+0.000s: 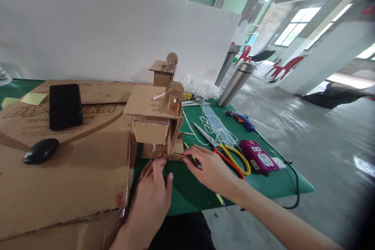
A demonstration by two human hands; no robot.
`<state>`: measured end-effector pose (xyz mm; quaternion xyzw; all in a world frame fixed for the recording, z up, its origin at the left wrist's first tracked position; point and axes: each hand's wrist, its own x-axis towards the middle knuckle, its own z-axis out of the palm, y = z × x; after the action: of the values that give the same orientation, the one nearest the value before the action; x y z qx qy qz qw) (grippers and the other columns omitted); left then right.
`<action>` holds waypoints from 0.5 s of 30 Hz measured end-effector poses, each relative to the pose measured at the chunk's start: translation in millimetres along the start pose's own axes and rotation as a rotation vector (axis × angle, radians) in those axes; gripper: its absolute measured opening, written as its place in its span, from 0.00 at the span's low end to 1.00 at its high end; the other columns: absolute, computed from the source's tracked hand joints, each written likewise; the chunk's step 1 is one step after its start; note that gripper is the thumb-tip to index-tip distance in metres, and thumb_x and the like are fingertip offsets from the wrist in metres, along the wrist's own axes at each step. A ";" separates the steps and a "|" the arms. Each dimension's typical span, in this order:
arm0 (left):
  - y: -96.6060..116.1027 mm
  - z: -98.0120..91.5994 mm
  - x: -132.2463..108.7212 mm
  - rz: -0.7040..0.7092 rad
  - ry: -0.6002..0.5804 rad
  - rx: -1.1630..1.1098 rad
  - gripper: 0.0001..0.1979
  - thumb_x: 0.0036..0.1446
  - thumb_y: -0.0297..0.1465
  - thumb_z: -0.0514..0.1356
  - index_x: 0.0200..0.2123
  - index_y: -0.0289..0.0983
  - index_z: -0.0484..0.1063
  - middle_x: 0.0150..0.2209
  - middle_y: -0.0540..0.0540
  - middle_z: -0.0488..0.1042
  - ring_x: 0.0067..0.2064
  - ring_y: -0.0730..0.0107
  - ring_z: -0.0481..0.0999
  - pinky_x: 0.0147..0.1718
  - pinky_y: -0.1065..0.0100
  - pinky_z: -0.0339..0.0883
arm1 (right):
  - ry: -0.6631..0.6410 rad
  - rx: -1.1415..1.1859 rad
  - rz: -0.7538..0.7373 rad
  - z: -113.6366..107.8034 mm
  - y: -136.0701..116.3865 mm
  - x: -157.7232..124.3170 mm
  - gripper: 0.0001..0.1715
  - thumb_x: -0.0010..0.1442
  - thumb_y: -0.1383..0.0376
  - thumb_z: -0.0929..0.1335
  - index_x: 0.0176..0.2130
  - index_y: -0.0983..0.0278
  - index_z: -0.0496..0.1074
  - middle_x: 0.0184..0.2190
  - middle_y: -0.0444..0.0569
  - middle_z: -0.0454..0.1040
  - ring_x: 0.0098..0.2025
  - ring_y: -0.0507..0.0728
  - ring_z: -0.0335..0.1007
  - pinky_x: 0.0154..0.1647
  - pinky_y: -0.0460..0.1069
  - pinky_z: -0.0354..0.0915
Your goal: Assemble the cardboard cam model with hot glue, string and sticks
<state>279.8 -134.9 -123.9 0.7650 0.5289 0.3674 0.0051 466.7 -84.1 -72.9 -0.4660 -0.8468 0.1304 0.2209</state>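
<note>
A cardboard model (pixel 155 119) with a flat top and a small round part stands on the green mat (pixel 263 187). My left hand (pixel 152 197) lies at its base, fingers stretched together against the bottom edge. My right hand (pixel 209 166) rests beside the model's lower right corner, fingers curled around a thin yellow pencil (pixel 220 198) whose tip pokes out below the wrist. A second small cardboard model (pixel 164 68) stands behind the first.
Large cardboard sheets (pixel 64 172) carry a black pad (pixel 65 105) and a black mouse (pixel 41 150). Right of the model lie scissors (pixel 231 156), a purple power strip (pixel 259 157), a blue glue gun (pixel 241 119), glue sticks (pixel 215 123) and a steel flask (pixel 236 84).
</note>
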 end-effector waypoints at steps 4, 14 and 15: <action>-0.4 0.4 -0.5 -0.007 -0.009 -0.007 0.10 0.63 0.24 0.52 0.48 0.35 0.60 0.42 0.34 0.79 0.45 0.53 0.82 0.42 0.52 0.79 | -0.016 -0.023 -0.018 1.5 1.5 1.6 0.08 0.65 0.68 0.64 0.41 0.61 0.73 0.36 0.48 0.78 0.38 0.56 0.76 0.37 0.49 0.70; -1.2 2.4 -0.8 -0.024 -0.020 -0.008 0.11 0.62 0.24 0.52 0.48 0.36 0.60 0.44 0.34 0.79 0.46 0.52 0.81 0.42 0.51 0.78 | 0.007 -0.073 -0.089 6.6 2.6 2.1 0.08 0.65 0.69 0.64 0.39 0.61 0.73 0.35 0.48 0.78 0.39 0.57 0.76 0.39 0.50 0.70; -1.4 2.5 -0.9 -0.024 -0.022 -0.008 0.11 0.62 0.24 0.52 0.48 0.36 0.60 0.44 0.34 0.79 0.46 0.53 0.81 0.42 0.51 0.78 | 0.014 -0.072 -0.095 7.3 2.4 2.1 0.07 0.65 0.70 0.64 0.39 0.61 0.72 0.35 0.48 0.77 0.39 0.57 0.76 0.38 0.50 0.70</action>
<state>279.9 -134.2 -126.7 0.7626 0.5365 0.3610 0.0183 463.8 -81.1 -79.6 -0.4340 -0.8705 0.0861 0.2156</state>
